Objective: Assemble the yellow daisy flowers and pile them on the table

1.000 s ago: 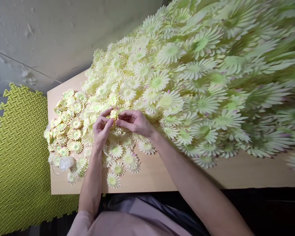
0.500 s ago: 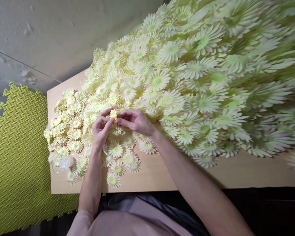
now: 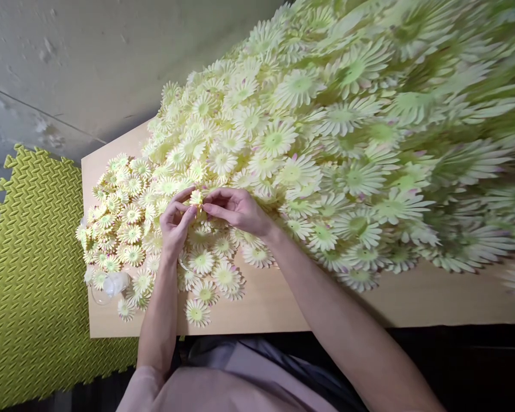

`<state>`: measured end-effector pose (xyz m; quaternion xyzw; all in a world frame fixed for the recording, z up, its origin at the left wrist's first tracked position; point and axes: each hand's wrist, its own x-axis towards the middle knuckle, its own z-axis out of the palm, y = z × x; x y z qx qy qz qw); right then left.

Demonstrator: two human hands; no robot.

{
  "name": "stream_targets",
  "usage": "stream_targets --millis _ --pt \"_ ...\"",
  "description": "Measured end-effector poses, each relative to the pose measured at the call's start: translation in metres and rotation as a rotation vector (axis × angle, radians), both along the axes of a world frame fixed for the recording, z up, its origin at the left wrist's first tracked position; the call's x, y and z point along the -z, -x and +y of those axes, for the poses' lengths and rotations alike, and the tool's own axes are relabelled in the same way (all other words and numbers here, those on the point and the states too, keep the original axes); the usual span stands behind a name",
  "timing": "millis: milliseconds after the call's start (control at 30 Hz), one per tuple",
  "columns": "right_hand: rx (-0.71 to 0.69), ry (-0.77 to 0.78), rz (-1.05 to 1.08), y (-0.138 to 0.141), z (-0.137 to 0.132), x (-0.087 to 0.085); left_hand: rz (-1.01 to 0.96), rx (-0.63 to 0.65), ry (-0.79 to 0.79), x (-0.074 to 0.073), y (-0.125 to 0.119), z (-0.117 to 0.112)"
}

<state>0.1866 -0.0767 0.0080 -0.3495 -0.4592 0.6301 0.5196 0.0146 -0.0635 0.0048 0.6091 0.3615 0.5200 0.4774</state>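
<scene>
My left hand (image 3: 175, 224) and my right hand (image 3: 236, 210) meet over a wooden table (image 3: 274, 303), fingertips pinched together on one small pale yellow flower head (image 3: 196, 198). Both hands are closed on it, thumbs and forefingers touching its petals. Under and around them lies a big heap of pale yellow artificial daisies (image 3: 326, 143) with green centres, piled high towards the right. Loose daisies (image 3: 197, 312) lie flat near the table's front edge by my left forearm.
A clear plastic piece (image 3: 109, 286) lies among the daisies at the table's left front corner. A yellow-green foam floor mat (image 3: 30, 274) covers the floor at the left, with grey concrete (image 3: 90, 63) beyond. My lap in pinkish clothing (image 3: 223, 389) is below the table edge.
Almost nothing differs; both hands stay pinched on the same small flower, shifted very slightly up in the picture as the camera moved.
</scene>
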Motion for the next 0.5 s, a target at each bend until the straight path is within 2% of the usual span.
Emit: stream_targets --millis 167,333,500 --pt "0.0 -0.025 -0.016 -0.0003 -0.0013 0.0004 0.023 -0.033 -0.011 0.0014 -0.0009 0.0008" --pt "0.011 -0.013 0.015 0.0 -0.0012 0.0011 -0.026 -0.027 0.12 0.0028 -0.0002 0.0" --pt "-0.006 -0.086 0.004 0.0002 0.0003 0.0041 0.016 0.019 0.151 0.0009 0.0007 -0.0016"
